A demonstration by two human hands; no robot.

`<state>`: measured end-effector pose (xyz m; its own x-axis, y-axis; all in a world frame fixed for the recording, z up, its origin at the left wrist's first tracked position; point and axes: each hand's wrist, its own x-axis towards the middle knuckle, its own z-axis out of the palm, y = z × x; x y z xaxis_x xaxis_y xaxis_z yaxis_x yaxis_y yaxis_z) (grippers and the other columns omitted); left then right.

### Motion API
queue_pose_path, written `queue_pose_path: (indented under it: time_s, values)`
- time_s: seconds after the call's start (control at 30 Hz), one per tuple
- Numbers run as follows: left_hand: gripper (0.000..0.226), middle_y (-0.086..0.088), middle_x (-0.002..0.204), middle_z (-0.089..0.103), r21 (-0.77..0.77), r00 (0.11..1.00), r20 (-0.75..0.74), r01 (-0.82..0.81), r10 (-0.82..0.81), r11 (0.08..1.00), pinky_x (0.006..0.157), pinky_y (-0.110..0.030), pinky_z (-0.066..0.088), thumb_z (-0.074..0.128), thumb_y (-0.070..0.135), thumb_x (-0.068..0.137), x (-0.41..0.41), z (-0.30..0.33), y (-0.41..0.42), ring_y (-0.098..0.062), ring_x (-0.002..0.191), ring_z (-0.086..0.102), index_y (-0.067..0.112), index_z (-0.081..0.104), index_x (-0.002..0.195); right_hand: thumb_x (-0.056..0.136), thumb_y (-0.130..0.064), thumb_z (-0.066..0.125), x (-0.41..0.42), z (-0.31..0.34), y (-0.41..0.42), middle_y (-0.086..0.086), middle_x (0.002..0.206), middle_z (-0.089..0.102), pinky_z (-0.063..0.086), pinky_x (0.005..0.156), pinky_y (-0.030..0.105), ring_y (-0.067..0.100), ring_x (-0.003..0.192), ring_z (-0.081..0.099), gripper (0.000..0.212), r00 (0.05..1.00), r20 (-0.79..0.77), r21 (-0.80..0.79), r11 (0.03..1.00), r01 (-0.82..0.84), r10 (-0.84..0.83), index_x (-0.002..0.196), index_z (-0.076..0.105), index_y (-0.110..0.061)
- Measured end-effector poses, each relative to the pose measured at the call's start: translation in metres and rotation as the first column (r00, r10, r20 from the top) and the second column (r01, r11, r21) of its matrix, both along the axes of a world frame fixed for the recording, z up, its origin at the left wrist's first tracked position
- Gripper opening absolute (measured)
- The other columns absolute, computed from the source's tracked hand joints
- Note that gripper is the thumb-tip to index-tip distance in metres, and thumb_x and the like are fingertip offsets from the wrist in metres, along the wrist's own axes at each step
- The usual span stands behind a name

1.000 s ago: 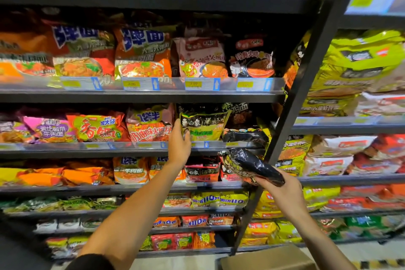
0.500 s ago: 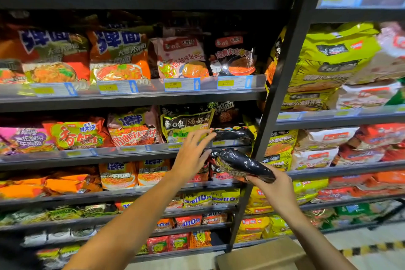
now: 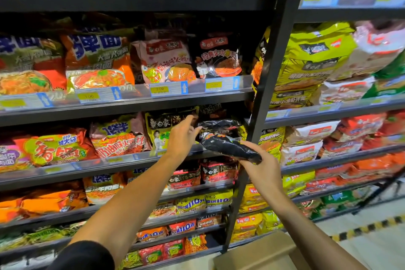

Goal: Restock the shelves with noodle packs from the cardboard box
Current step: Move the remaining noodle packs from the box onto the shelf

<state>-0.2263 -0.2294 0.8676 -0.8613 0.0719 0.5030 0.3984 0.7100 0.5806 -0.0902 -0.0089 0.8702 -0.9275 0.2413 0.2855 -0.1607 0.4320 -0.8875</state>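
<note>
One black pack (image 3: 230, 149) lay pinched in my right hand (image 3: 260, 166), just right of the post-side shelf slot (image 3: 219, 125). My left hand (image 3: 182, 138), fingers spread, touched nothing I could tell. Best to part the standing packs, then slide it in flat.

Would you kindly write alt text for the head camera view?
A person's right hand holds a black noodle pack at the front of a stocked shelf, while the open left hand reaches toward black packs already lying there. A cardboard box sits below by the floor.
</note>
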Motion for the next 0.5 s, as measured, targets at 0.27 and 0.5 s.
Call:
queue_pose_path:
  time_s: [0.27, 0.5]
  values:
    - [0.003, -0.004, 0.092, 0.063, 0.291, 0.999, 0.033, -0.013, 0.004, 0.957, 0.074, -0.051, 0.056, 0.057, 0.021, 0.100, -0.003, -0.015, -0.009, -0.024, 0.086, 0.066, 0.019, 0.056, 0.100, 0.082, -0.019, 0.078, -0.048, 0.018, -0.020, -0.016, 0.118, 0.068, 0.054, 0.093, 0.029, 0.003, 0.109, 0.062, 0.048, 0.993, -0.080, 0.155, 0.983, 0.094, -0.083, 0.126, 0.062, -0.033]
    - [0.035, 0.006, 0.136, 0.051, 0.183, 0.977, -0.144, 0.181, -0.156, 0.966, 0.109, -0.028, 0.039, 0.052, 0.014, 0.101, 0.035, -0.023, -0.032, -0.009, 0.130, 0.046, 0.016, 0.051, 0.136, 0.083, -0.027, 0.078, -0.083, 0.026, -0.035, -0.014, 0.105, 0.059, 0.045, 0.063, 0.031, 0.017, 0.079, 0.062, 0.054, 0.986, 0.009, 0.201, 0.966, 0.161, -0.167, 0.122, 0.041, -0.025]
